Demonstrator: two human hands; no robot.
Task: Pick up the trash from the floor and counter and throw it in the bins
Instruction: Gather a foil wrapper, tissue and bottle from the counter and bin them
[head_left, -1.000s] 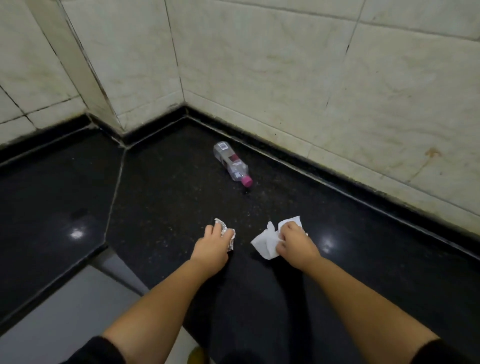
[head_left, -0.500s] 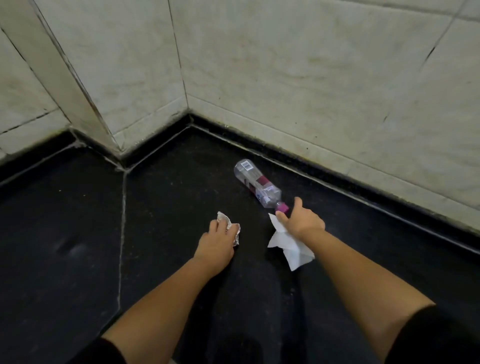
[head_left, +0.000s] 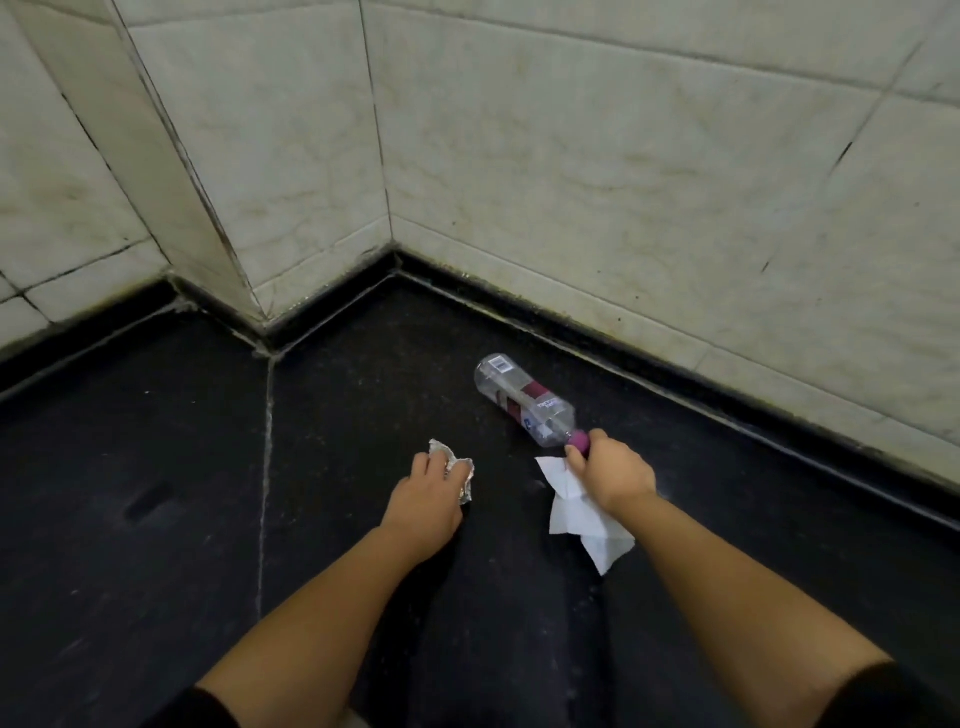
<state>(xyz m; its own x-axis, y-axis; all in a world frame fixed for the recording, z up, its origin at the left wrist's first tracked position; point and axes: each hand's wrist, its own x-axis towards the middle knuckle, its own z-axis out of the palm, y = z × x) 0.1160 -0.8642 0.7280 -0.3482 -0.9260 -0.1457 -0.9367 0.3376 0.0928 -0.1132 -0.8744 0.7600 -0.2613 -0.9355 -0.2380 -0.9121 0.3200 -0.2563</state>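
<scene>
Glossy black floor (head_left: 156, 519); right hand (head_left: 610, 470) pinches clear ribbed bottle (head_left: 524, 400).

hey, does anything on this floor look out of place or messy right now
Yes. A clear plastic bottle lies on its side on the dark floor near the wall, its pink cap pinched by the right hand, which also holds a white tissue. The left hand grips a crumpled foil scrap. Nothing looks spilled.

Black speckled stone floor (head_left: 156, 519), pale grout seam (head_left: 267, 447) running from the jutting wall corner toward the camera. Walls of off-white marbled tile (head_left: 597, 182), grimy at joints, meet the floor along a black skirting strip (head_left: 675, 395).
</scene>
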